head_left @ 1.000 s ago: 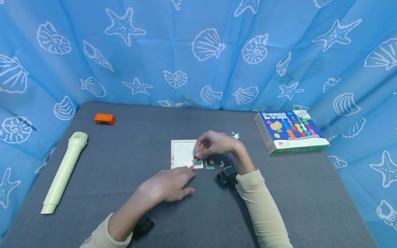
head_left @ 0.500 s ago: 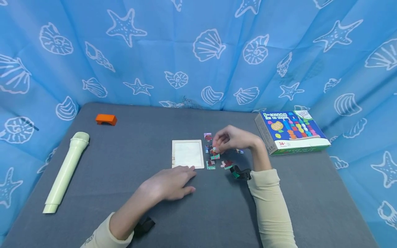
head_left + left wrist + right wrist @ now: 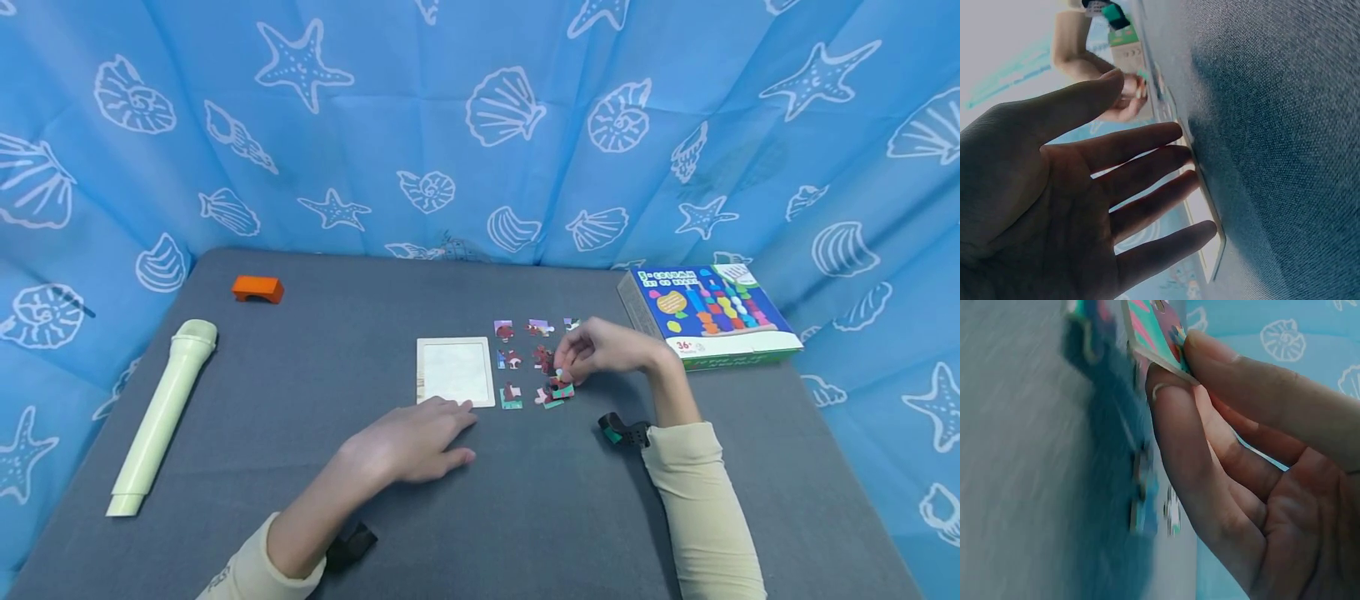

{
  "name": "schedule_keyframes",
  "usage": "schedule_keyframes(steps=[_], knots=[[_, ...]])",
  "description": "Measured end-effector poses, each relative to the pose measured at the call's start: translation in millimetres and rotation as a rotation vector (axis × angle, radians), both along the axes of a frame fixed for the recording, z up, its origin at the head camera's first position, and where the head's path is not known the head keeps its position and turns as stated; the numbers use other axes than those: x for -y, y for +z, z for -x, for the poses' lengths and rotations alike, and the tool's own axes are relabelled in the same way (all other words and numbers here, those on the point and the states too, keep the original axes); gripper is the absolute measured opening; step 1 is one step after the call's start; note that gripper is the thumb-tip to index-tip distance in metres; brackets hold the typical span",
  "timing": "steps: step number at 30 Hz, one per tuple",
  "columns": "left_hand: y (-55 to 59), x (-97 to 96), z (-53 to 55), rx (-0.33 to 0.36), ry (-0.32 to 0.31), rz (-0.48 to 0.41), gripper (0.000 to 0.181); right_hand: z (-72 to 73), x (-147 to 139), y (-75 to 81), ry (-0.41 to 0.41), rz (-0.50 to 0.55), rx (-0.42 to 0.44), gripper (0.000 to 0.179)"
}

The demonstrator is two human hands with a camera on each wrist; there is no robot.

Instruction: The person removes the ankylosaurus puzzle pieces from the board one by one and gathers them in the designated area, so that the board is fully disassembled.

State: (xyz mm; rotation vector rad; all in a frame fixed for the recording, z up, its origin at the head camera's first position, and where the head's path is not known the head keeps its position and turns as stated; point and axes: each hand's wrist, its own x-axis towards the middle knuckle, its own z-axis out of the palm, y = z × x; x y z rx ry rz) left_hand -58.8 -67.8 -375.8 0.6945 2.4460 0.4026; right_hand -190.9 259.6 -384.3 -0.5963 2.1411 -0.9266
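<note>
My right hand (image 3: pixel 606 346) pinches a jigsaw puzzle piece (image 3: pixel 1160 337), green and pink with a dark red part, between thumb and forefinger just above the table. Several other puzzle pieces (image 3: pixel 512 396) lie in loose rows beneath and left of that hand. Left of them lies a square wooden puzzle frame (image 3: pixel 454 372) with a bare pale base. Fingers of my left hand (image 3: pixel 408 442) are spread and nearly straight, with the fingertips touching the near edge of the frame; the left wrist view shows the palm holding nothing.
A blue toy box (image 3: pixel 708 312) stands at the right rear of the grey table (image 3: pixel 337 350). On the left lie a pale green toy microphone (image 3: pixel 161 421) and an orange arch block (image 3: pixel 257 288). A blue shell-patterned curtain (image 3: pixel 450 125) hangs behind.
My right hand has lifted the puzzle piece out of the frame's lower right corner and carried it right, over the other pieces. The left hand has stayed at the frame.
</note>
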Motion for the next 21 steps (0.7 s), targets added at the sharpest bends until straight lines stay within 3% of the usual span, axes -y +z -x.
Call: schedule_keyframes(steps=[10,21], knots=[[-2.2,0.7,0.6,-0.009,-0.016,-0.013,0.059,-12.5,-24,-4.1,-0.067,-0.094,-0.018,0.012],[-3.0,2.1,-0.5,-0.018,-0.017,-0.028,0.059,-23.3,-20,1.1,-0.112,-0.142,-0.017,0.013]])
